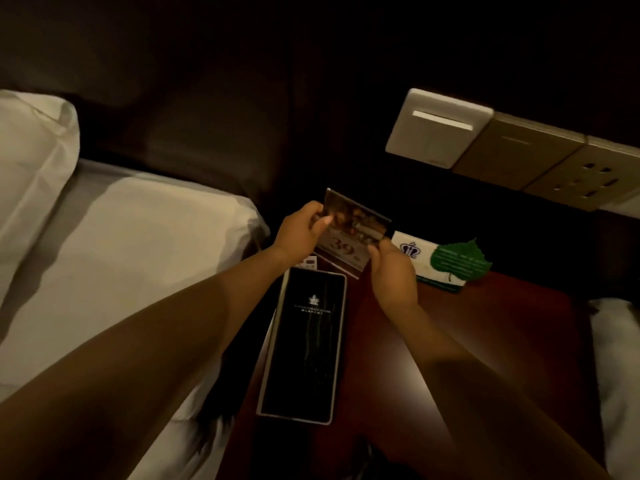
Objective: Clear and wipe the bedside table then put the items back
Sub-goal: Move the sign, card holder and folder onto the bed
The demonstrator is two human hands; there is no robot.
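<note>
A clear acrylic sign stand (349, 230) with a dark photo and the number 39 is held just above the back of the dark red bedside table (467, 341). My left hand (299, 233) grips its left edge and my right hand (391, 271) grips its right lower corner. A long black folder (304, 348) with a small white crest lies flat on the table's left side. A white card with a green leaf (450, 263) stands at the back right, behind my right hand. Something small and white (309, 262) peeks out under the stand.
A bed with white sheets (121, 271) and a pillow (31, 168) lies close on the left. Wall switches and sockets (502, 147) sit above the table at the back right. More white bedding (616, 358) borders the right edge. The room is dim.
</note>
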